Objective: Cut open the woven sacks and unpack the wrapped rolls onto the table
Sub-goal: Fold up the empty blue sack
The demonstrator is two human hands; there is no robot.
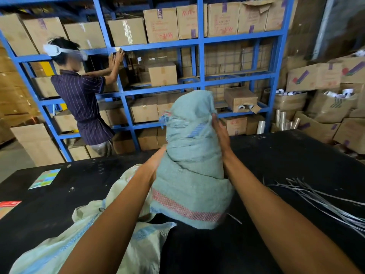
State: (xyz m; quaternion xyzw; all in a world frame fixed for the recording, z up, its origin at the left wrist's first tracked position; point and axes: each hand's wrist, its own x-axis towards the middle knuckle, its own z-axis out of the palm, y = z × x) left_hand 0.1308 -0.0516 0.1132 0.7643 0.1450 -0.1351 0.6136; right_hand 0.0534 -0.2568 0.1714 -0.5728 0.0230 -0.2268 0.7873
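I count two woven sacks: the green sack point(193, 155) between my hands and a pale sack point(110, 240) lying flat. One other person point(83, 95). Perhaps a dozen loose straps point(324, 202).

A green woven sack point(192, 155) stands at the centre of the black surface point(286, 155), a pale empty woven sack point(126, 230) at its 7 o'clock. Loose grey plastic straps point(316, 196) lie at 3 o'clock, a blue metal shelf rack of cardboard boxes point(200, 62) behind at 12 o'clock.

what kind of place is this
Most likely a warehouse or stockroom: blue metal shelving packed with cardboard boxes, more open boxes piled at the right, and a black packing table.
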